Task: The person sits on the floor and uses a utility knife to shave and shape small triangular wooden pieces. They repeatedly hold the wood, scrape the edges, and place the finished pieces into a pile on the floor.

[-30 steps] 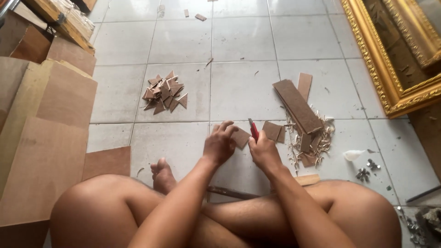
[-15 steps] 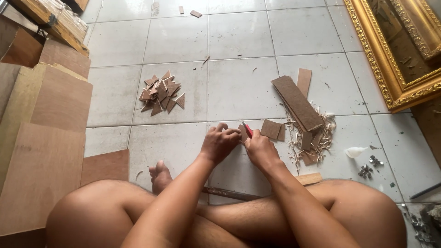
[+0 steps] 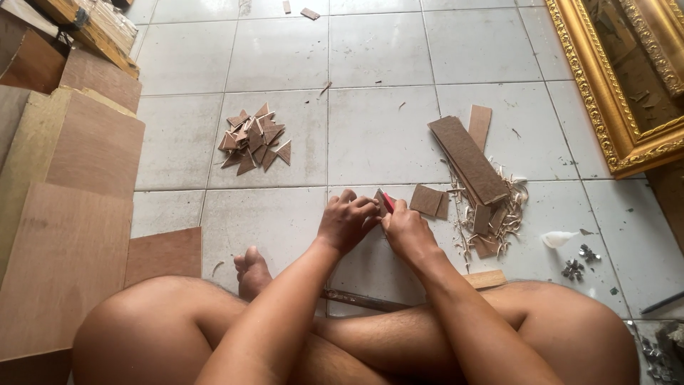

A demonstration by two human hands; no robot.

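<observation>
While pinched between left hand (image 3: 347, 219) and right hand (image 3: 405, 229), small wood piece (image 3: 380, 200) at fingertips.

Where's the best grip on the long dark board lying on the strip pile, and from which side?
Probably pinch the long dark board across its narrow width near the far upper-left end, from above. That end juts clear over bare tile; the near end sits among shavings and strips.

**Floor and Surroundings**

Pale square floor tiles (image 3: 377, 128) with dark grout lines, lit evenly by daylight. Brown plywood sheets (image 3: 64, 242) stacked along the left edge. An ornate gilded frame (image 3: 605, 93) stands at the upper right.
</observation>
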